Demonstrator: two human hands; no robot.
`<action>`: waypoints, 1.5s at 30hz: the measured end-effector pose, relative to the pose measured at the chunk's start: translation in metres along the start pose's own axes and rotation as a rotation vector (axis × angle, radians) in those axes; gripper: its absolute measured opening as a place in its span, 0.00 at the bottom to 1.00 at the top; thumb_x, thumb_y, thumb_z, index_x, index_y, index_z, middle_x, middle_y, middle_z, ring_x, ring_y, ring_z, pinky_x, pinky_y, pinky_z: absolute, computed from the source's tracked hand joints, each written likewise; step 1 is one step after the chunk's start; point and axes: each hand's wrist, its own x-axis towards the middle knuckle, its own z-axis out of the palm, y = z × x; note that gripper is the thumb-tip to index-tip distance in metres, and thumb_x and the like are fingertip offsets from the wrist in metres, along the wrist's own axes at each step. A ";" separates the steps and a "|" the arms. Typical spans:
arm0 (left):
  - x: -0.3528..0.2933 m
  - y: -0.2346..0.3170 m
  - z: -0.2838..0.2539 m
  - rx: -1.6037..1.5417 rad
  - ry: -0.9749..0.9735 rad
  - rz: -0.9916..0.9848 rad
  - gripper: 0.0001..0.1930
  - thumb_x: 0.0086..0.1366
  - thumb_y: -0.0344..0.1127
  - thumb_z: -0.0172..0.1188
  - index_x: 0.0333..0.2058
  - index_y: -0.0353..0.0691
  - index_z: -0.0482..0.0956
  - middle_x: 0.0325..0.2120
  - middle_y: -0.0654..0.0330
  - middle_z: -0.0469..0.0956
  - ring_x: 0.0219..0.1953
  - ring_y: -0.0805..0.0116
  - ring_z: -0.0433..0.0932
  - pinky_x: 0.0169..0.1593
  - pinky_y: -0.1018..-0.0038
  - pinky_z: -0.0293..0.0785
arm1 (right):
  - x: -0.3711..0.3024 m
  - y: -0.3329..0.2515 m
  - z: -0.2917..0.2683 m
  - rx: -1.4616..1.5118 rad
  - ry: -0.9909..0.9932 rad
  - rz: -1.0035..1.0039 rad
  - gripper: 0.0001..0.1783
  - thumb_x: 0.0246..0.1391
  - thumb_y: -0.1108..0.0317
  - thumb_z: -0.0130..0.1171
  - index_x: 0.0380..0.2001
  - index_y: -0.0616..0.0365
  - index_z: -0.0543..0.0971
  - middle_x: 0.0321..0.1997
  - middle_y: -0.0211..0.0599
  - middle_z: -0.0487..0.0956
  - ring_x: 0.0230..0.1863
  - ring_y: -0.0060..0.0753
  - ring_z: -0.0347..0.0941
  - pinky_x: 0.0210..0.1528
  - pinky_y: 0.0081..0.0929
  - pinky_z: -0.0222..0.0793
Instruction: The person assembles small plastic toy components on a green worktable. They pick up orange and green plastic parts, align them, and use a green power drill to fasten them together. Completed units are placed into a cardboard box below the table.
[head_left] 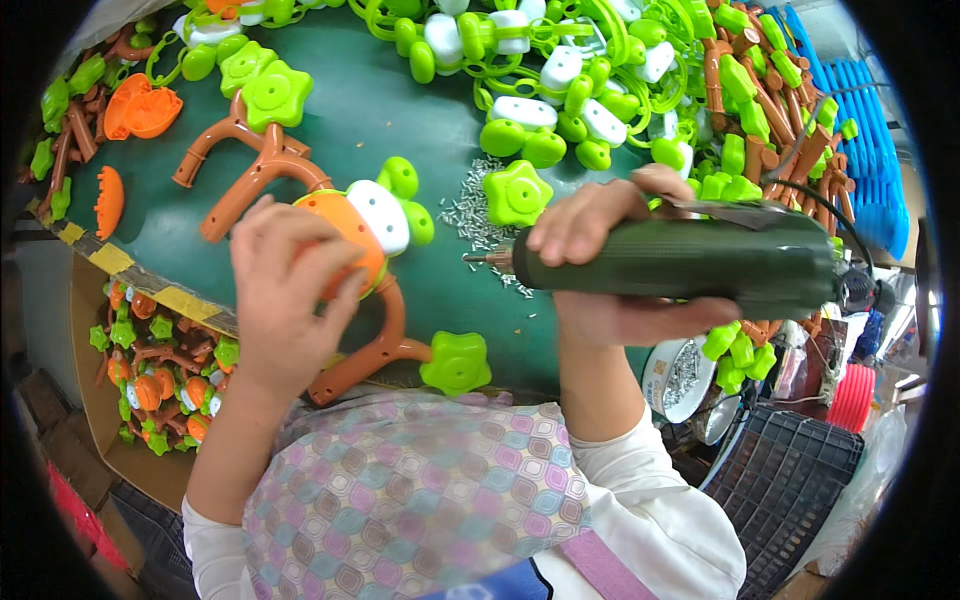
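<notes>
The right hand [590,225] grasps a thick dark-green cylindrical electric screwdriver [700,260], fingers over its top and more of the hand beneath, seemingly so that the heavy body is borne level while its metal tip points left, above a loose heap of small silvery metal screws [465,215]. The left hand [290,290] curls, fingers bent, over an orange, white and lime-green rounded plastic figure [375,215], perhaps to steady it; motion blur and overlap mean I cannot tell whether it grips or merely hovers. The figure lies on the dark-green tabletop [340,110], left of the screws, just above a brown forked plastic branch [390,325] with a lime-green star-shaped plastic knob [456,363] at its end. The heap probably sits between the hands to be within easy reach of both. The left fingers cover part of the figure's orange side, so how it meets the branch is unclear. The screwdriver hides most of the right palm and whatever lies beneath. The black cable [815,195] at its rear is hard to trace among the crowded parts.
</notes>
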 end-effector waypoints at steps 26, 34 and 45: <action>0.012 0.003 -0.006 -0.234 0.030 -0.103 0.10 0.50 0.28 0.73 0.32 0.43 0.86 0.30 0.64 0.78 0.41 0.59 0.74 0.58 0.55 0.67 | 0.033 0.011 0.063 0.107 -0.165 0.012 0.64 0.43 0.13 0.50 0.63 0.63 0.62 0.29 0.43 0.77 0.29 0.40 0.76 0.34 0.40 0.78; 0.011 -0.009 -0.002 -0.307 0.099 -0.269 0.09 0.52 0.24 0.71 0.34 0.38 0.85 0.36 0.59 0.80 0.43 0.58 0.76 0.50 0.66 0.72 | 0.035 0.027 0.066 -0.086 -0.065 0.269 0.64 0.38 0.11 0.52 0.55 0.64 0.66 0.29 0.45 0.79 0.29 0.39 0.78 0.35 0.37 0.79; 0.017 -0.008 -0.006 -0.370 0.032 -0.357 0.08 0.52 0.24 0.71 0.32 0.38 0.84 0.35 0.59 0.81 0.41 0.59 0.76 0.46 0.66 0.72 | 0.046 0.056 0.068 -0.029 -0.185 0.456 0.63 0.36 0.14 0.59 0.51 0.68 0.69 0.25 0.42 0.80 0.27 0.32 0.80 0.31 0.24 0.78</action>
